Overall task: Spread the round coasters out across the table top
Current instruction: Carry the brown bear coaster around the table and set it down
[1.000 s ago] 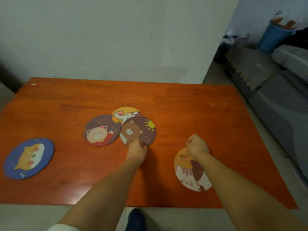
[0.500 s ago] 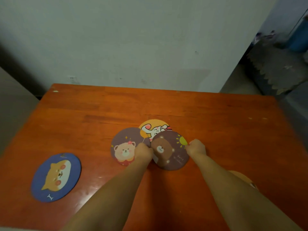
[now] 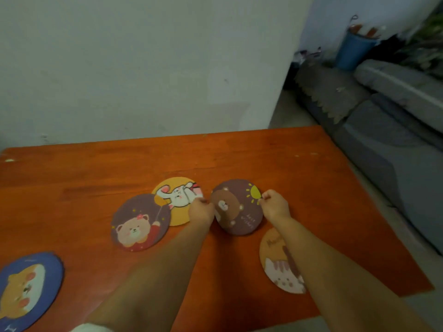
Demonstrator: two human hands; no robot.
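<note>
Five round coasters lie on the orange wooden table (image 3: 96, 168). A blue dog coaster (image 3: 26, 291) sits at the near left. A purple bear coaster (image 3: 139, 224) overlaps the yellow bunny coaster (image 3: 178, 200) in the middle. The brown bear coaster (image 3: 236, 207) with a sun lies just right of them, apart from the bunny one. An orange cat coaster (image 3: 280, 262) is partly hidden under my right forearm. My left hand (image 3: 201, 209) is closed, fingertips on the bunny coaster's right edge. My right hand (image 3: 273, 204) pinches the brown bear coaster's right edge.
A pale wall stands behind the table's far edge. To the right of the table are a grey sofa (image 3: 388, 149) and a blue bucket (image 3: 352, 51) further back. Bare wood stretches along the far side and the right of the table.
My right hand left the cat coaster, took the brown bear coaster's right edge and drew it rightwards off the pile. My left hand shifted onto the bunny coaster's edge. The camera view swung.
</note>
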